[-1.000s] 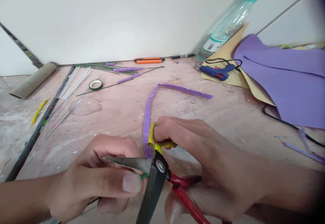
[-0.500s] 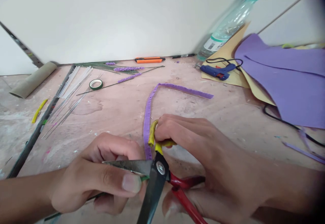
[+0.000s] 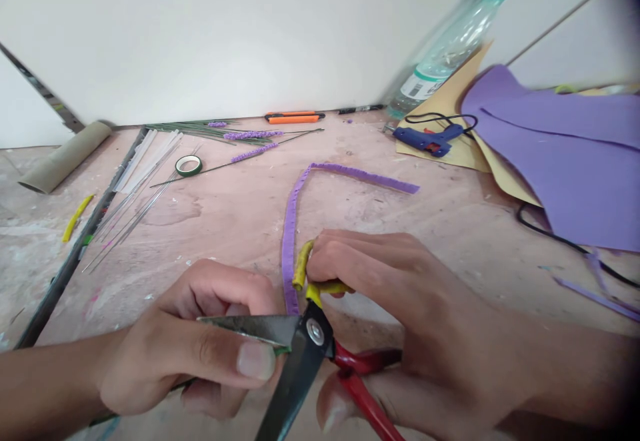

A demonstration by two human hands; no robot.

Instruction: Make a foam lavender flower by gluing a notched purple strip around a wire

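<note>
My left hand (image 3: 200,341) is closed, its thumb pressed against the fingers on a thin green stem (image 3: 284,350). Only the stem's tip shows past the thumb; a dark green length runs out below the wrist. My right hand (image 3: 390,294) grips a pair of scissors (image 3: 316,332) with red handles and yellow wrapping. The scissors' blades are spread, one lying along the left thumb and the other pointing down toward me. The stem's tip sits between them, near the pivot. Behind the scissors lies a fringed purple strip (image 3: 289,228), bent at a corner, its near end hidden.
A green tape roll (image 3: 189,166), wires (image 3: 145,211), glue sticks (image 3: 143,161) and purple flower stems (image 3: 254,153) lie left. An orange cutter (image 3: 295,118) is by the wall. At right are a blue glue gun (image 3: 430,140), a bottle (image 3: 450,48) and purple sheets (image 3: 565,154).
The scissors' lower blade has swung slightly left, narrowing the gap between the blades. The left hand and the stem's tip have shifted a little left.
</note>
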